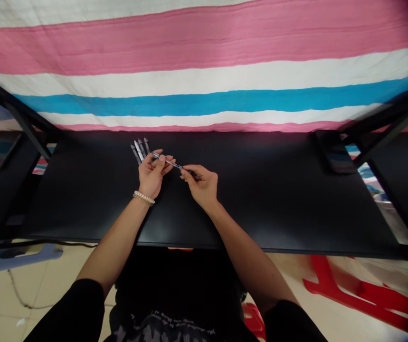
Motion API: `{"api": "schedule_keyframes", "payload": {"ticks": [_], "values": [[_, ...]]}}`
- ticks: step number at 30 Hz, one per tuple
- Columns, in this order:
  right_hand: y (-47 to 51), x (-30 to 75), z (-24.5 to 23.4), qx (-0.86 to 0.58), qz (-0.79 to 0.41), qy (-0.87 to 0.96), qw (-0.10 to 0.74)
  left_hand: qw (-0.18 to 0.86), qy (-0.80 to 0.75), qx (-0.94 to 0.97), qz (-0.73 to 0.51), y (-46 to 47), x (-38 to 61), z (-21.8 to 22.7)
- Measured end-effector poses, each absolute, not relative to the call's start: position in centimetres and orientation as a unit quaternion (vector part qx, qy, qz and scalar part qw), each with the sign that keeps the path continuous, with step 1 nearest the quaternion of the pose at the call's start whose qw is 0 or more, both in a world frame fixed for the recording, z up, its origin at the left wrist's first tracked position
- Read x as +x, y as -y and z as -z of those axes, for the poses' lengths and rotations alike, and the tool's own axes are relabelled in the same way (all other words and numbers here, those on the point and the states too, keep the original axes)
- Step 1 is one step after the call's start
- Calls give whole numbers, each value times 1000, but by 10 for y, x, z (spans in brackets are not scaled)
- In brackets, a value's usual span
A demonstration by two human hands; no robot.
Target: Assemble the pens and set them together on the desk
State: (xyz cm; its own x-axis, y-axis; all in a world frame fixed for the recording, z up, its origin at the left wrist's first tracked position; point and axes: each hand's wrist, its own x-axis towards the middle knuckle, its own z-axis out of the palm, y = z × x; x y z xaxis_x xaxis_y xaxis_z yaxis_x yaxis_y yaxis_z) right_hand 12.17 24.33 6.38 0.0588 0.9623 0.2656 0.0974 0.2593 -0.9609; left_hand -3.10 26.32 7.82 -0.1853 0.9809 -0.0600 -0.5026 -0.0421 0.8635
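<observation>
Both my hands are over the middle of a black table (260, 199). My left hand (152, 175), with a beaded bracelet on the wrist, is closed around a bundle of several pens (139, 148) whose ends fan out above the fingers. Its fingertips also pinch one end of a single clear pen (170, 163). My right hand (202, 185) is closed on the other end of that pen, so it spans the gap between the two hands, slightly tilted down to the right.
A pink, white and blue striped cloth (204, 71) hangs behind the table. Black frame bars (22, 114) stand at the left, and further black frame bars (385, 128) stand at the right. A red plastic stool (349, 289) lies on the floor at the lower right.
</observation>
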Motion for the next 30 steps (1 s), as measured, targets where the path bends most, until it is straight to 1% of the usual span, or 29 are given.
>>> {"api": "schedule_keyframes", "payload": {"ticks": [4, 18, 25, 30], "values": [[-242, 119, -62, -465, -392, 567, 556, 543, -416, 314, -658, -262, -29, -79], [-241, 116, -64, -458, -421, 557, 551, 518, -441, 315, -661, -262, -27, -75], [-243, 118, -67, -461, -507, 524, 506, 521, -436, 307, -667, -261, -26, -78], [-244, 120, -63, -449, -435, 578, 525, 517, -441, 290, -674, -264, -29, -78]]}}
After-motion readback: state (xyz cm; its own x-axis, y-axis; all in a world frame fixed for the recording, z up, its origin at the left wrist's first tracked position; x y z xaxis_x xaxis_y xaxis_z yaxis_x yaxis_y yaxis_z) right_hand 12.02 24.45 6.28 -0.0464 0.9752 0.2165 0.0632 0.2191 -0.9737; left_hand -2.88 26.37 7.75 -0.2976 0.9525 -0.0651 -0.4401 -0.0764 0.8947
